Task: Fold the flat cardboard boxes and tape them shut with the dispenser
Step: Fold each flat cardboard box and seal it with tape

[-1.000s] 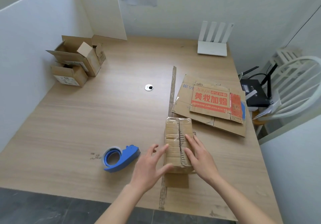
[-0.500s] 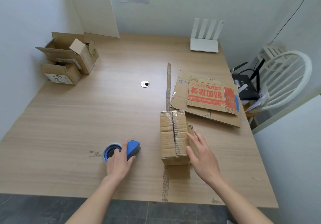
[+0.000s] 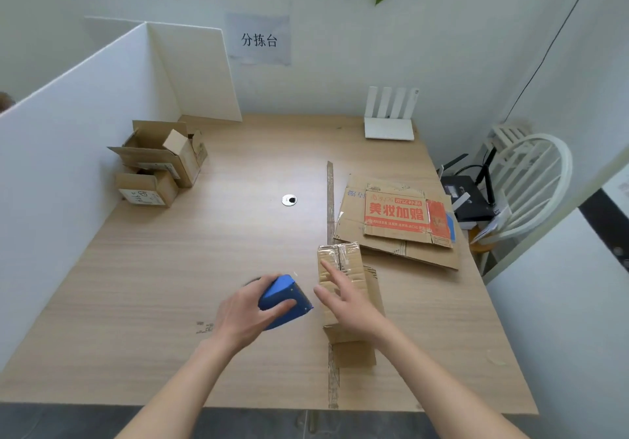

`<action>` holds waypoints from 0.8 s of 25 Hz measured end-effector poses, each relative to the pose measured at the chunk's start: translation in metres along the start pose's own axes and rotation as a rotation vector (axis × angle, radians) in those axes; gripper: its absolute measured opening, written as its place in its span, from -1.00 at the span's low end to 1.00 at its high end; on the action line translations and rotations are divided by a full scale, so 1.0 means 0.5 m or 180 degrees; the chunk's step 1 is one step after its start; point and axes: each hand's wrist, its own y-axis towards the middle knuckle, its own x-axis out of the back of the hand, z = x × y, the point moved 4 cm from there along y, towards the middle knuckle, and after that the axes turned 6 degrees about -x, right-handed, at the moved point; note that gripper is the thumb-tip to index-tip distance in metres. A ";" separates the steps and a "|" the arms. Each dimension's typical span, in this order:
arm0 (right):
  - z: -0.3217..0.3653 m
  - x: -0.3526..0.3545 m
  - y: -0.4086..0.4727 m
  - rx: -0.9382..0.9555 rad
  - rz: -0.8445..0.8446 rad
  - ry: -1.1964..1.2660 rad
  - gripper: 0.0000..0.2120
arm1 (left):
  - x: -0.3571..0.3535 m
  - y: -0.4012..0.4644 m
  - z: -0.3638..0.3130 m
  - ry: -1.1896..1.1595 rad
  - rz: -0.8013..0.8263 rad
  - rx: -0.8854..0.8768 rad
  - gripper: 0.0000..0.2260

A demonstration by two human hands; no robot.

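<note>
A small folded cardboard box (image 3: pixel 343 261) stands on the wooden table (image 3: pixel 204 251), its top flaps meeting along a seam. My right hand (image 3: pixel 347 305) lies over the box's near top with fingers spread and straight. My left hand (image 3: pixel 245 312) grips the blue tape dispenser (image 3: pixel 286 299), lifted off the table just left of the box, its front end pointing toward the box. A stack of flat cardboard boxes (image 3: pixel 398 220), the top one with red print, lies behind the box to the right.
Several opened small boxes (image 3: pixel 160 162) sit at the far left by a white partition (image 3: pixel 68 132). A white router (image 3: pixel 389 118) stands at the back. A cable hole (image 3: pixel 289 200) is mid-table. A white chair (image 3: pixel 531 183) with a black device is off the right edge.
My left hand left the box, took hold of the dispenser on the table, and has lifted it toward the box. My right hand stayed on the box. The camera tilted up.
</note>
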 end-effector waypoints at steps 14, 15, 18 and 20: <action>0.022 0.097 -0.052 -0.0328 -0.0461 0.0543 -0.95 | 0.027 0.028 -0.171 0.0670 0.0375 -0.0643 -0.44; 0.008 0.098 -0.059 -0.0421 -0.0455 0.0441 -0.95 | 0.007 0.028 -0.176 0.0653 0.0494 -0.0640 -0.44; -0.053 0.146 -0.081 -0.0692 -0.0715 -0.0045 -0.94 | -0.007 0.015 -0.141 0.0711 0.0857 -0.0540 -0.43; -0.108 0.191 -0.089 -0.0891 -0.0944 -0.0172 -0.88 | 0.013 -0.001 -0.074 0.0958 0.0941 -0.0315 -0.40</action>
